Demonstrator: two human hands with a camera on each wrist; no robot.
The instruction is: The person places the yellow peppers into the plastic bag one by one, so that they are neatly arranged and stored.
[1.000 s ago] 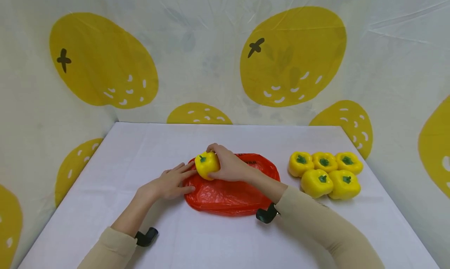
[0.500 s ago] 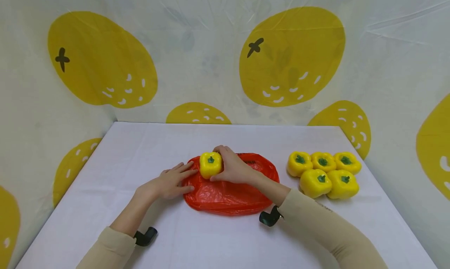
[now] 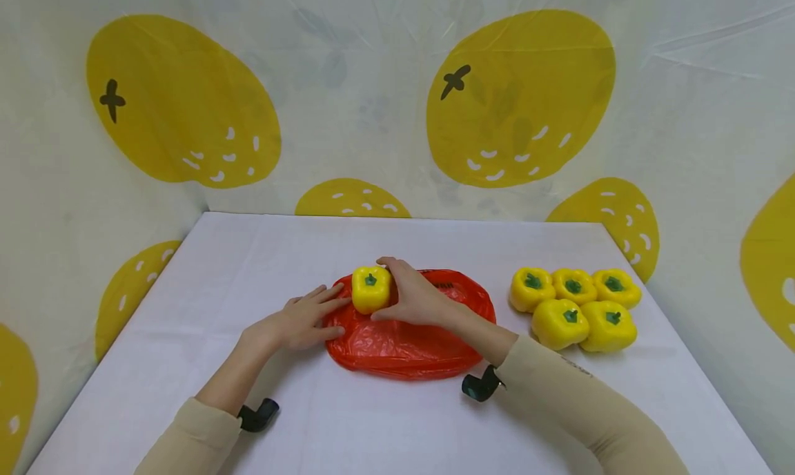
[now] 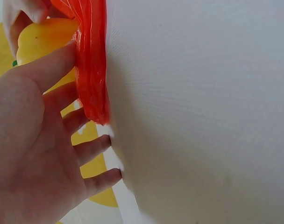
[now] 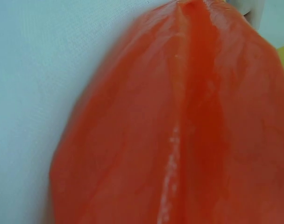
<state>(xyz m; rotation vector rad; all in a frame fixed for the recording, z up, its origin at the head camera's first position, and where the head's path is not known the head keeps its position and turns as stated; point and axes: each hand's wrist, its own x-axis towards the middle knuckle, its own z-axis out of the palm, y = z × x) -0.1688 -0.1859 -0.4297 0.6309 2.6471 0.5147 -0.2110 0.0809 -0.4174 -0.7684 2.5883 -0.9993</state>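
A yellow bell pepper (image 3: 371,290) with a green stem stands upright at the left part of a red plastic bag (image 3: 404,347). My right hand (image 3: 419,297) holds it from the right, thumb in front and fingers behind. My left hand (image 3: 304,321) lies with spread fingers at the bag's left end, close beside the pepper. In the left wrist view, the left thumb and some fingers touch the bag's edge (image 4: 91,70), and the pepper (image 4: 44,39) is partly behind it. The bag (image 5: 132,130) fills most of the right wrist view, where the right hand is hidden.
Several yellow bell peppers (image 3: 573,286) sit in two rows to the right of the bag. A white cloth covers the table (image 3: 348,427). Behind it hangs a pale curtain (image 3: 366,102) with large yellow fruit prints.
The pepper has turned from leaning left to standing upright, shifting slightly right with my right hand. My left hand has stayed at the bag's left end.
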